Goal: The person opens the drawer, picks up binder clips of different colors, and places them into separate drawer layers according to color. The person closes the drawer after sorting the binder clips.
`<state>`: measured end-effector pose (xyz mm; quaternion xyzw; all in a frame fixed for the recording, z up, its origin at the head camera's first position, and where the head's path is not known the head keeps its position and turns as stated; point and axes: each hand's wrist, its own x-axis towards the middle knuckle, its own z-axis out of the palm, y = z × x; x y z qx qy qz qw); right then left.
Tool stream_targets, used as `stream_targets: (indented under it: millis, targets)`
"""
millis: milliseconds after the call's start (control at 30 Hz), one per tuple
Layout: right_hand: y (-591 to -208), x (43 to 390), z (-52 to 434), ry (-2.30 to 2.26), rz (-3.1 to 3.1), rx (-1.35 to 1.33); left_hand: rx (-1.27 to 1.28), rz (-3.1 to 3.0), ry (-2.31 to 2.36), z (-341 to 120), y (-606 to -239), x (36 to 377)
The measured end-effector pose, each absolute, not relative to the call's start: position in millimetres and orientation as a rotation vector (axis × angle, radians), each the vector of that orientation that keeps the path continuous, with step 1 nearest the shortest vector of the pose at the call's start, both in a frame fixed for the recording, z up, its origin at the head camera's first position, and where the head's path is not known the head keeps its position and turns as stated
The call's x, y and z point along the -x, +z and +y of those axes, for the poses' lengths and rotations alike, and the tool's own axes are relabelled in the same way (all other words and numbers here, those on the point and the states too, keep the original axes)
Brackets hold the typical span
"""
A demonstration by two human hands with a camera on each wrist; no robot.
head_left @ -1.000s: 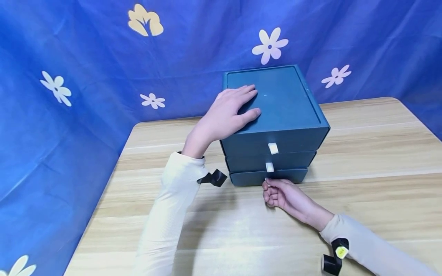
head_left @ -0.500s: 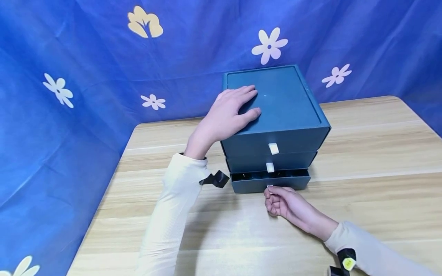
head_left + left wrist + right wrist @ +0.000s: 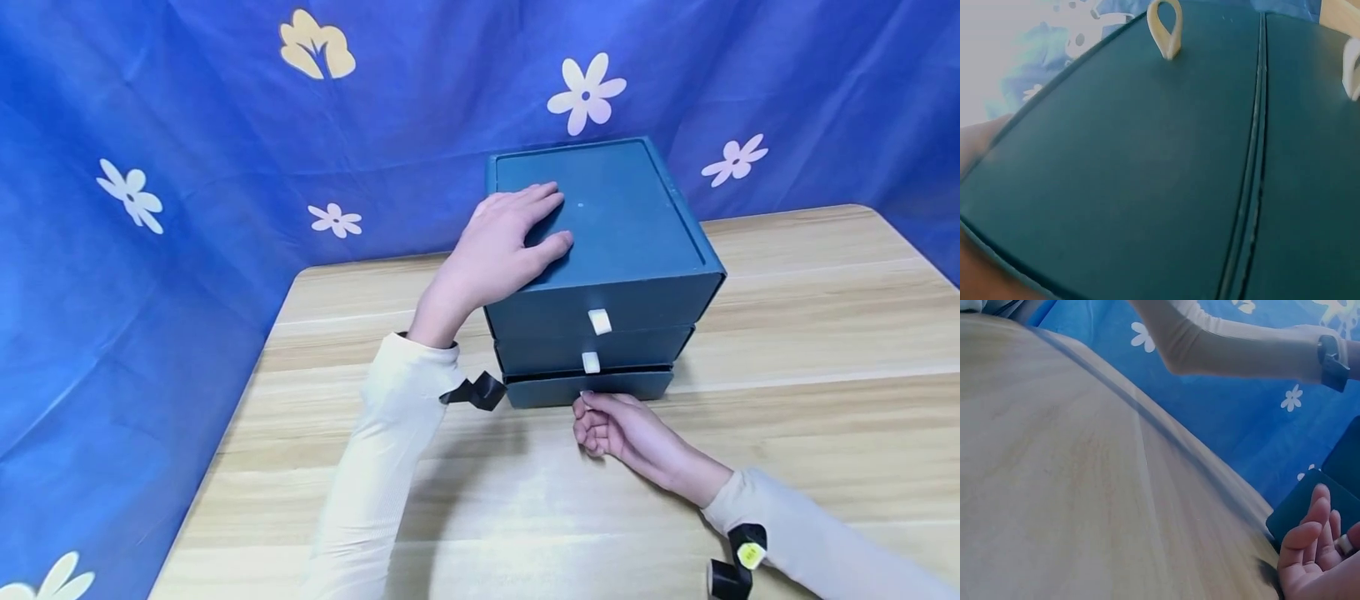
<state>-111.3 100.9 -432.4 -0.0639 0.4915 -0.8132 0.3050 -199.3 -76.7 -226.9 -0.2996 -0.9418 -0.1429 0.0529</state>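
Observation:
A dark teal cabinet (image 3: 615, 217) with three stacked drawers stands on the table, a white loop tab on each front. My left hand (image 3: 502, 246) lies with spread fingers on the left part of its top. Down at the front, my right hand (image 3: 630, 433) pinches the pull tab (image 3: 1345, 544) of the bottom drawer (image 3: 547, 392) between thumb and forefinger, its other fingers curled. That drawer juts out slightly, with a thin dark gap above its front. The top tab (image 3: 600, 321) and middle tab (image 3: 591, 362) hang untouched.
The wooden table (image 3: 810, 350) spreads to both sides and in front of the cabinet. Behind it and at the left hangs a blue curtain (image 3: 420, 100) with pale flowers. Black camera mounts (image 3: 480, 391) are strapped to both sleeves.
The bottom drawer came out toward me with my right hand, showing its inside, then moved most of the way back in. My left hand has stayed on the cabinet top.

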Motion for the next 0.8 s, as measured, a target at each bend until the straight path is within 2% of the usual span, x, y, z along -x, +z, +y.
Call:
stream_targets:
  millis: [533, 800]
  targets:
    - [-437.0, 124.6, 92.4, -2.17, 1.278, 0.209, 0.949, -2.862, -0.457, -92.4, -228.0, 204.5]
    - [-445.5, 111.0, 104.2, -2.116, 1.363, 0.272, 0.779, -2.335, -1.21, -105.9, -258.1, 203.7]
